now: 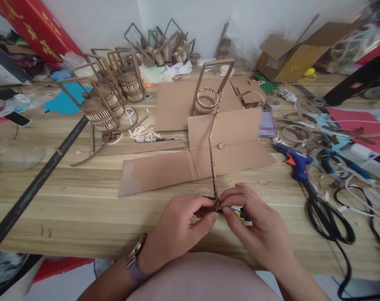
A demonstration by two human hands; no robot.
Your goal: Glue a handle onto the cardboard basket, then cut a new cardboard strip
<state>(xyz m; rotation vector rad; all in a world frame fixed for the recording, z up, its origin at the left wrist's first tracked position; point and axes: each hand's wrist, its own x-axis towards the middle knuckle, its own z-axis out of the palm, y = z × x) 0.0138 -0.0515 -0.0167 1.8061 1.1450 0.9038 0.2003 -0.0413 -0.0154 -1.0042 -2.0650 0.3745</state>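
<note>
Near the table's front edge, my left hand [190, 221] and my right hand [255, 219] meet and pinch the near end of a long, narrow corrugated cardboard strip [212, 163]. From my fingertips the strip runs away over a creased cardboard sheet [158, 172]. Beneath my right fingers lies a black and yellow tool [244, 214], mostly hidden, possibly a utility knife. Beyond the sheet stands a small cardboard basket [205, 102] with a tall square handle and an open, round top.
Lidded baskets [102, 115] stand at the left, near matchsticks [146, 131] and a pen [155, 139]. On the right lie a blue glue gun [295, 161], black scissors [329, 217] and tangled strips. A long black bar [36, 184] crosses the left side. A cardboard box [290, 58] stands behind.
</note>
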